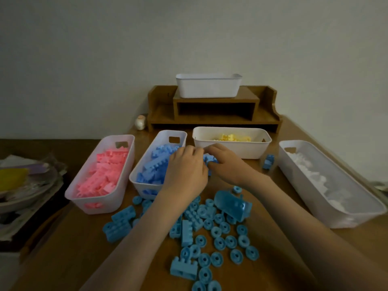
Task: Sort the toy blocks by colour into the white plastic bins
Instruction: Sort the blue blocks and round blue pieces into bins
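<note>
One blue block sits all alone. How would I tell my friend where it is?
Find the wooden shelf at the back of the table; in front of it stands the bin of yellow blocks. Between that bin's right end and the long bin of white blocks lies the blue block, alone, away from the blue pile.

- left hand (185, 169) and right hand (227, 165) grip one blue block (210, 159), just right of blue-block bin (163, 137)
- loose blue pieces (219, 242) scattered on table (73, 244)
- pink-block bin (117, 204) leftmost
</note>
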